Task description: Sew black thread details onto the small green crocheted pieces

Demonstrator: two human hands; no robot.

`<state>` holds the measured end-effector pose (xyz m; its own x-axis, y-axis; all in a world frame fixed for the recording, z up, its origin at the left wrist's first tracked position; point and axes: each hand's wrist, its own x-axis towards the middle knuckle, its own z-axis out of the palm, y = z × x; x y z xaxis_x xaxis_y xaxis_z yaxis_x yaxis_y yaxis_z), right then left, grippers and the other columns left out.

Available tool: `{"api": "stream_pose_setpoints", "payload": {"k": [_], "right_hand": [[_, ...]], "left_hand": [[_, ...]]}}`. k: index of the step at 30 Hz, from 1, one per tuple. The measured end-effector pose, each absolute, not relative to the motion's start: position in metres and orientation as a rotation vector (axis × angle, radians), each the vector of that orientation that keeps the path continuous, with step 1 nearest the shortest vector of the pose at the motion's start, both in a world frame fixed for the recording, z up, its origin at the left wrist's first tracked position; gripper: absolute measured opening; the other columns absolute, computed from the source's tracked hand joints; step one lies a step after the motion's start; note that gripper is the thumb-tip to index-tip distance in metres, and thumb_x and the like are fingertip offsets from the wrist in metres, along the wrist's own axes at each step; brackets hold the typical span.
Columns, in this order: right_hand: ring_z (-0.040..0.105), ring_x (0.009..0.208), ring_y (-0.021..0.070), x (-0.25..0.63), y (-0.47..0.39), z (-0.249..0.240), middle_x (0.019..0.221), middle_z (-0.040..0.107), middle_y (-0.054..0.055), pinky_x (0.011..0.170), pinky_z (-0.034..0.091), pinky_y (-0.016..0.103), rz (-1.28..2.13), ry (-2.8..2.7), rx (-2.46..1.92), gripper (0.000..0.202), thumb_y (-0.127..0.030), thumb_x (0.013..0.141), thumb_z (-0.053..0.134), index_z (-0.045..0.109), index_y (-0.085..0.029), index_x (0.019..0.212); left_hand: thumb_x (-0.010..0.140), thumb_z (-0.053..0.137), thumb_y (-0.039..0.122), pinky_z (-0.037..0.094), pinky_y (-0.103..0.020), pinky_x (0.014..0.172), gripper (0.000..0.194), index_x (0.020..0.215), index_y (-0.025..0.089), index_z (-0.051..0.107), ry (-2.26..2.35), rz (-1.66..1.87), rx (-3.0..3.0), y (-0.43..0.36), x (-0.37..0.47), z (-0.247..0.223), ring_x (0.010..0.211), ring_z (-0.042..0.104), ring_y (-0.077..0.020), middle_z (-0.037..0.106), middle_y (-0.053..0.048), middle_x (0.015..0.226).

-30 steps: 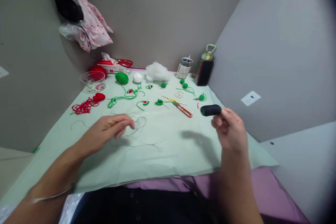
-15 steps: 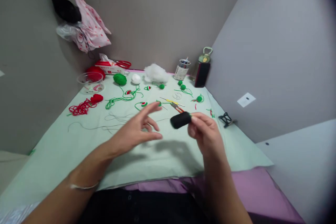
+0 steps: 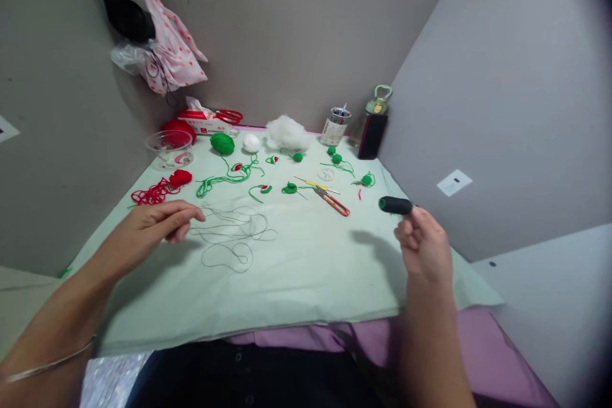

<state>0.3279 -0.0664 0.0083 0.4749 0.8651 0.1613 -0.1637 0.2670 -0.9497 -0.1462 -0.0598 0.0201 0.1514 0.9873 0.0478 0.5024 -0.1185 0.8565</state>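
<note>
My right hand (image 3: 423, 245) is raised over the right edge of the pale green cloth (image 3: 306, 274) and grips a black thread spool (image 3: 394, 205) with a green core, its end pointing left. My left hand (image 3: 153, 224) hovers low over the left part of the cloth, fingertips pinched together on a thin dark thread (image 3: 233, 234). The thread lies in loose loops on the cloth just right of that hand. The strand between the loops and the spool is too fine to make out.
Orange snips (image 3: 337, 201), a yellow-handled hook and small green crochet pieces lie mid-table. Red yarn (image 3: 157, 190), a clear bowl (image 3: 169, 148), a green yarn ball (image 3: 222, 143), white stuffing (image 3: 287, 132), a tin (image 3: 335, 125) and a bottle (image 3: 375, 121) line the back. A dotted bag (image 3: 162, 54) hangs on the wall.
My left hand went from beside the spool out to the left, and more thread loops now lie on the cloth. My right hand carried the spool back to the right.
</note>
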Motion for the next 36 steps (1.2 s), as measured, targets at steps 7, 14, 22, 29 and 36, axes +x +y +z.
{"api": "stream_pose_setpoints", "payload": {"k": [7, 14, 22, 29, 36], "right_hand": [[0.027, 0.039, 0.0022, 0.316, -0.062, 0.014, 0.048, 0.048, -0.006, 0.038, 0.017, 0.018, 0.761, -0.807, -1.096, 0.030, -0.038, 0.069, 0.081, 0.064, -0.014, 0.080], [0.035, 0.041, 0.0063, 0.223, -0.083, 0.032, 0.046, 0.048, -0.005, 0.039, 0.020, 0.020, 1.182, -1.138, -1.011, 0.023, -0.039, 0.079, 0.075, 0.071, -0.017, 0.085], [0.034, 0.040, 0.0061, 0.248, -0.082, 0.031, 0.045, 0.046, -0.005, 0.038, 0.019, 0.019, 1.068, -1.081, -1.011, 0.022, -0.037, 0.078, 0.075, 0.072, -0.017, 0.085], [0.032, 0.040, 0.0036, 0.328, -0.077, 0.016, 0.048, 0.051, -0.004, 0.038, 0.016, 0.017, 0.654, -0.784, -1.120, 0.022, -0.031, 0.072, 0.078, 0.069, -0.014, 0.083], [0.037, 0.043, 0.0058, 0.280, -0.076, 0.023, 0.047, 0.050, -0.004, 0.040, 0.020, 0.018, 0.852, -0.942, -1.096, 0.025, -0.035, 0.073, 0.079, 0.071, -0.015, 0.084]], "left_hand": [[0.080, 0.068, 0.052, 0.047, -0.039, 0.083, 0.050, 0.122, 0.025, 0.068, 1.766, 0.754, 2.073, -0.053, -0.145, 0.005, 0.087, 0.060, -0.0242, 0.065, -0.008, 0.122], [0.074, 0.080, 0.032, 0.051, -0.032, 0.078, 0.088, 0.151, 0.031, 0.037, 0.883, 0.795, 1.492, -0.075, -0.013, 0.038, 0.088, 0.062, -0.0172, 0.060, -0.010, 0.129], [0.097, 0.053, 0.044, 0.043, -0.025, 0.069, 0.032, 0.096, 0.019, 0.074, 0.910, 0.660, 1.585, -0.080, -0.037, 0.028, 0.065, 0.053, -0.0118, 0.058, 0.002, 0.063], [0.092, 0.056, 0.049, 0.047, -0.027, 0.068, 0.033, 0.099, 0.025, 0.078, 1.146, 0.277, 1.821, -0.074, -0.131, 0.003, 0.071, 0.061, -0.0177, 0.070, -0.004, 0.078], [0.087, 0.066, 0.045, 0.049, -0.032, 0.080, 0.046, 0.131, 0.030, 0.063, 1.334, 0.872, 1.783, -0.075, -0.077, 0.028, 0.077, 0.058, -0.0148, 0.066, -0.007, 0.122]]}}
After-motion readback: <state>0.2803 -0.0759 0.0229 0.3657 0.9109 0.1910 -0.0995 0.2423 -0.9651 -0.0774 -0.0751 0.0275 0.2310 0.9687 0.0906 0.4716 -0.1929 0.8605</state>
